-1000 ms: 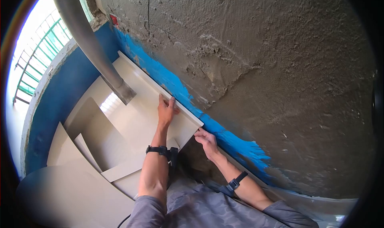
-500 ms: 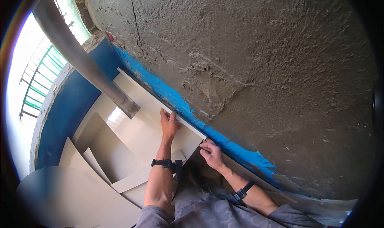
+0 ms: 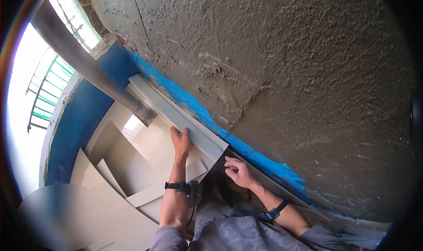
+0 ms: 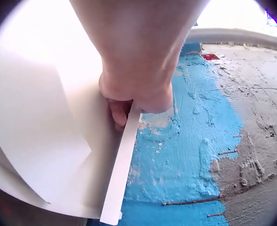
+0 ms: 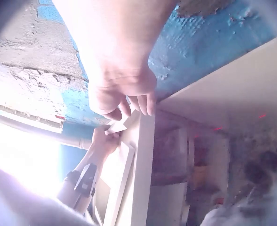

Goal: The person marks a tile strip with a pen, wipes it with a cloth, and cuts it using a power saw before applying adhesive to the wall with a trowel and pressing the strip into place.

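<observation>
A long cream strip (image 3: 202,137) lies along the wall side of a glossy cream slab (image 3: 154,147), tilted away from the wall. My left hand (image 3: 180,141) grips its edge partway along; the left wrist view shows the narrow edge of the strip (image 4: 121,179) passing between thumb and fingers, with most fingers hidden behind the wrist. Beside the slab's near corner is my right hand (image 3: 240,172), its fingers loosely bent and holding nothing. From the right wrist, these fingers (image 5: 142,104) appear right above the strip's end.
A thick grey pipe (image 3: 99,72) slants down onto the slab. Loose cream pieces (image 3: 169,182) and a wide cutout lie to the left. Rough plaster (image 3: 299,83) with a blue painted band (image 3: 260,160) rises on the right; a low blue wall (image 3: 72,136) curves along the left.
The strip has tipped away from the wall, with my left hand still holding it. My right hand has come off the strip's end and drawn slightly back. The head view has shifted a little.
</observation>
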`<state>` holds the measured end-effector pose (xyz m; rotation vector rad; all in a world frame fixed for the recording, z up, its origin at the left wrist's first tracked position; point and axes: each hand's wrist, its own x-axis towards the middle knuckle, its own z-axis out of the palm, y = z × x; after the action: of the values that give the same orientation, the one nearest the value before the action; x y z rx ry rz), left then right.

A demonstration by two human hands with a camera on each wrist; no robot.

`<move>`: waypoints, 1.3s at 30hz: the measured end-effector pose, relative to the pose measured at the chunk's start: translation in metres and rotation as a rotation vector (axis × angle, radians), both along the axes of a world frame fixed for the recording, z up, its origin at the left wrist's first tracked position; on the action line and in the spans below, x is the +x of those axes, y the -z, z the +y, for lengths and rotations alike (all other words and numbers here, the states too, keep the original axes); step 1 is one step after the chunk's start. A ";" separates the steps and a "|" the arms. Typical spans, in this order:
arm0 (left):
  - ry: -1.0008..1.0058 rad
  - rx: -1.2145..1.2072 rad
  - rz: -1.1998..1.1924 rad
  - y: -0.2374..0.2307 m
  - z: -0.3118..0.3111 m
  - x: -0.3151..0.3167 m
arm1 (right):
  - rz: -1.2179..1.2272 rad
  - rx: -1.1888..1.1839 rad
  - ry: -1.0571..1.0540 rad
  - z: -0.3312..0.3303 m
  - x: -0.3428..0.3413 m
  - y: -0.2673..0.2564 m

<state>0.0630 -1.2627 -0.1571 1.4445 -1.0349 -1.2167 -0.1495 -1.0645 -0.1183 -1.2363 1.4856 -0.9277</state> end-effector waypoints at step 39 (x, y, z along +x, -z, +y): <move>-0.181 -0.301 -1.037 0.030 0.043 0.084 | 0.312 0.760 0.546 0.662 -0.045 0.154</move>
<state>0.1470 -1.2197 -0.1873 1.8839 -1.6144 -0.0851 -0.1944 -0.4026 -0.2725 -0.4251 2.2078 -0.4075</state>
